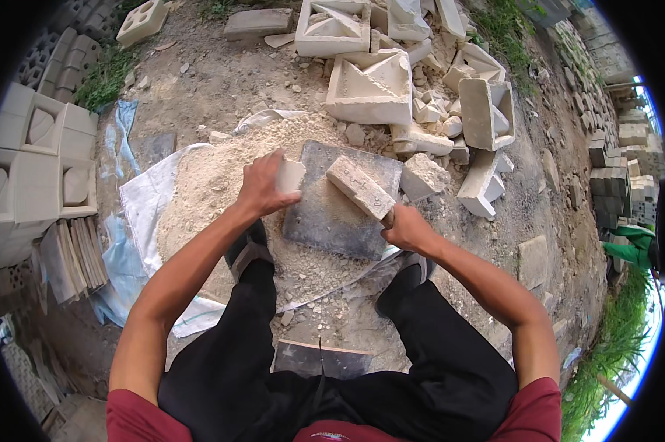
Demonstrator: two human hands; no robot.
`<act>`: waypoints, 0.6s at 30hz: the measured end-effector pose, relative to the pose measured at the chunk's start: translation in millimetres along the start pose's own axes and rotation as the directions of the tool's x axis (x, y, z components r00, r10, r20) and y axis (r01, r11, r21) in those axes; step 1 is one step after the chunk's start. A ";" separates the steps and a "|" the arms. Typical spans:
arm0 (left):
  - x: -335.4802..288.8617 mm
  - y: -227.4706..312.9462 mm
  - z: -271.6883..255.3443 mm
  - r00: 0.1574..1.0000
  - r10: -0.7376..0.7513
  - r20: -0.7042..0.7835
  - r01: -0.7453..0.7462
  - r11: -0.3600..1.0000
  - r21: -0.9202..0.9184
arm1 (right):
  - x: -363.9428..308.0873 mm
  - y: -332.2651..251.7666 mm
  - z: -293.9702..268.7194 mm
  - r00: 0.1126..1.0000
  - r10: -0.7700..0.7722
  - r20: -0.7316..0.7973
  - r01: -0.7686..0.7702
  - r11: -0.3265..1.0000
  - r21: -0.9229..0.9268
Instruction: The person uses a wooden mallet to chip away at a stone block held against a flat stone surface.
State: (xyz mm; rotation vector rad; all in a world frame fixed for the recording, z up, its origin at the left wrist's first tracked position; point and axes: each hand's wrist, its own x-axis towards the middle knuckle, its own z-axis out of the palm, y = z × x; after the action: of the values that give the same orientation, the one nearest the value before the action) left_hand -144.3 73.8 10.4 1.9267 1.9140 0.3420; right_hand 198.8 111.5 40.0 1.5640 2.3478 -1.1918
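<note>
My left hand grips a broken piece of pale block at the left edge of a dark flat slab. My right hand is closed round the short handle of a mallet. Its long, block-shaped head is coated in pale dust and sits over the right half of the slab. Crushed pale rubble is heaped to the left of the slab, on a white woven sheet. A chunk of block lies just right of the slab.
Broken pale blocks are piled beyond the slab to the right. Stacked decorative blocks and thin boards stand at the left. My shoes flank the slab's near side. A dark board lies between my legs.
</note>
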 end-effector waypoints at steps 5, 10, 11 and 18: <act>-3.1 -8.6 2.0 1.000 0.007 -0.019 -0.007 1.000 0.014 | 11.2 -14.1 -16.0 0.986 0.039 0.161 -0.030 0.998 -0.056; 0.9 -1.8 0.5 1.000 0.010 0.006 -0.010 1.000 -0.011 | -5.4 -10.3 -8.0 0.993 -0.007 0.116 0.002 0.999 0.044; 0.6 -3.6 2.2 1.000 0.018 0.008 -0.018 1.000 -0.011 | -6.5 -6.0 -5.7 0.991 -0.018 0.136 0.016 1.000 0.015; -2.2 7.6 10.4 0.979 0.195 0.054 -0.192 0.980 -0.050 | 1.8 7.0 -29.7 0.985 0.056 0.164 -0.065 0.997 0.050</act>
State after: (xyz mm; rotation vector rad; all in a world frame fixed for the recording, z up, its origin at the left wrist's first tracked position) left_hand -133.0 70.7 4.7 2.0754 1.6720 0.3769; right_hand 213.6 133.0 55.9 1.4806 2.1685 -1.3275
